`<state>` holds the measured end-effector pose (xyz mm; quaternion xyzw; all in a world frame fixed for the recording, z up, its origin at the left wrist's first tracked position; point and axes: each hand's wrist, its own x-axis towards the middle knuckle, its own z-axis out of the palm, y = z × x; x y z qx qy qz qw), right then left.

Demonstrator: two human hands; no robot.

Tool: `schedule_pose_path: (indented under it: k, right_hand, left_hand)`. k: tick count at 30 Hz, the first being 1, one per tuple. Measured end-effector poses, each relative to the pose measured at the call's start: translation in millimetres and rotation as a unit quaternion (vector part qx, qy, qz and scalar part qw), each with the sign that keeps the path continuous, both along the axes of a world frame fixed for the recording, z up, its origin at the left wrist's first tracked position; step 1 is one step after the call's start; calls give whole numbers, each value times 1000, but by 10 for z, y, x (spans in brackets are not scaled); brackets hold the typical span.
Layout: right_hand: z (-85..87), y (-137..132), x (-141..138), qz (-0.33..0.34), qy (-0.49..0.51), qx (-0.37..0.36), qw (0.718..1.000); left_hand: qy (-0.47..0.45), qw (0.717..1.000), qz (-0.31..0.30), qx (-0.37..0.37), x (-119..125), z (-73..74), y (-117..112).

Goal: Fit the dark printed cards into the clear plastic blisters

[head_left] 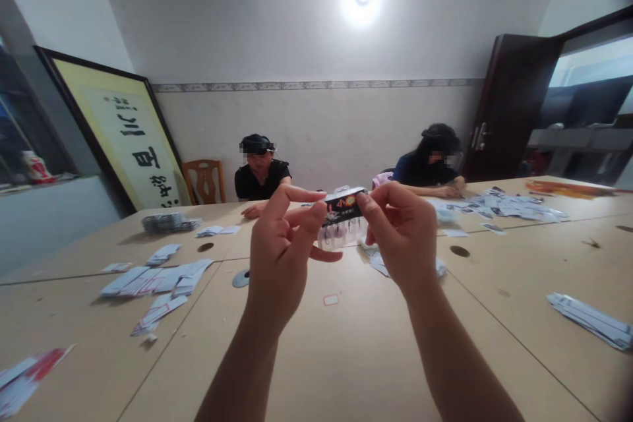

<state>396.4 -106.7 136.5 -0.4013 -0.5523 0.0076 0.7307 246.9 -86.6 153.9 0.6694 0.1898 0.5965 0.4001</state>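
Above the table I hold up a small clear plastic box [341, 235] with a hanging tab on top. Small dark hook-like pieces show through its compartments. Across its upper part runs a black label [345, 207] with orange and white print. My left hand [279, 244] pinches the label's left end between thumb and fingers, its lower fingers curled behind the box. With thumb and index finger, my right hand [406, 231] grips the label's right end. A small red-bordered sticker [331, 300] lies on the table below my hands.
Stacks of white cards [158, 279] lie left, with a pile of packs [168, 221] behind. Another card stack [591, 320] lies right. Across the table [326, 369] sit a person in black [262, 178] and another person [428, 161] beside scattered cards [504, 204].
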Motion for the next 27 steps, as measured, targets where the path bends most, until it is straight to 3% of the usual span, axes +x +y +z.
schedule_pose_path:
  k: [6,11,15,24,27]
  right_hand:
    - [42,-14,59,95,45,-30,994]
    - [54,9,136,240,86,-43,966]
    - [53,6,167,307,101,-67,944]
    - [41,2,150,287,106,-63,950]
    - [53,-17,116,242,95,-47,965]
  left_hand:
    - [-4,1000,-10,-23,-13,22,0]
    - [8,998,-52,-42,-59,40,61]
    - [-15,997,-51,-63,-46,56,23]
    - [-5,997,-45,-67,-28,73,-33]
    - [13,996,-59,-62,-51,53,27]
